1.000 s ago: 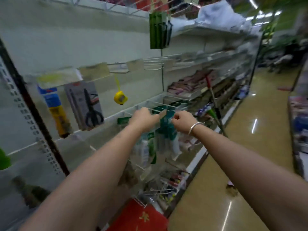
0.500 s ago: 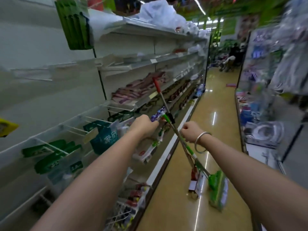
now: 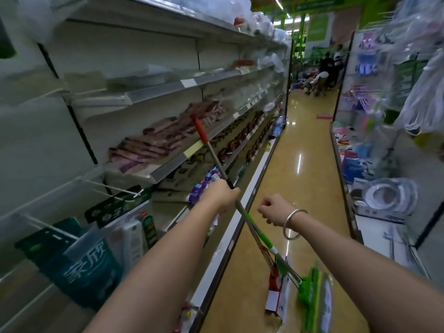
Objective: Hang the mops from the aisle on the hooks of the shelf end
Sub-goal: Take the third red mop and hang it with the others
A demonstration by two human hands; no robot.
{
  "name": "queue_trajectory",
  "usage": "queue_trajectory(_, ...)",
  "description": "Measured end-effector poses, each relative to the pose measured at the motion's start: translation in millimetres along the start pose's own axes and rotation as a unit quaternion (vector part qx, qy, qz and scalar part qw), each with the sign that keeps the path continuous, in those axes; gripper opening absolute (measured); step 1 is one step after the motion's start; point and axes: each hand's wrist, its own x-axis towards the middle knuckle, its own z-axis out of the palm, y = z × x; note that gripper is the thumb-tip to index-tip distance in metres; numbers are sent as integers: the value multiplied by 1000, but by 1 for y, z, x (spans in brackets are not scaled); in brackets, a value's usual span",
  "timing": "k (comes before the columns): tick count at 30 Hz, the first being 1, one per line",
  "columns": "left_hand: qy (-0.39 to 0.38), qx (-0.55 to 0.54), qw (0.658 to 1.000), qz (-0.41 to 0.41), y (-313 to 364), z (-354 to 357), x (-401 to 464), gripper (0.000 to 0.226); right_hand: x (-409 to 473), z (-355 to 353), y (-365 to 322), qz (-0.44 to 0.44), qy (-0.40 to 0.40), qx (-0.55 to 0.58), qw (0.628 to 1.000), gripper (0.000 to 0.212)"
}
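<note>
Two mops lean against the left shelving, heads on the aisle floor. The red mop has a red grip, a silver shaft and a red-and-white head. The green mop has a green shaft and a flat green head. The shafts cross at my left hand, which is closed there. The green mop's top end disappears into that fist; I cannot tell if it also grips the red shaft. My right hand, with a silver bangle on the wrist, is loosely curled to the right of the shafts, holding nothing.
Long shelving runs along my left, with wire peg hooks carrying green packets near me. A second rack of goods lines the right. The tan aisle floor stretches ahead to people at the far end.
My view has swung right from the peg hooks toward the aisle. My left hand has reached forward and closed where the mop shafts cross; my right hand has moved close beside them.
</note>
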Motion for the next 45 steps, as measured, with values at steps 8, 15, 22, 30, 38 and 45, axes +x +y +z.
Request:
queue_trajectory(8,-33,29,997,-56,9,38,140,26,147,-21,26,20,-45,2,999,26)
queue_trajectory(15,-25,-7,990,-142,10,68,245,31,278,-36,50,5,-88,-9,996,27)
queue_trajectory(22,-25,-7,981,-194,-15,91,323,36,366,-20,50,5,-125,-20,992,12)
queue_trajectory(30,-22,-24,969,-245,-55,115,393,33,431,24,45,8,-180,-36,983,34)
queue_trajectory(38,67,-210,949,-226,-73,132,439,35,481,65,53,11,-182,-17,983,39)
queue_trajectory(45,128,-258,937,-199,-81,136,444,32,492,103,67,11,-201,4,980,39)
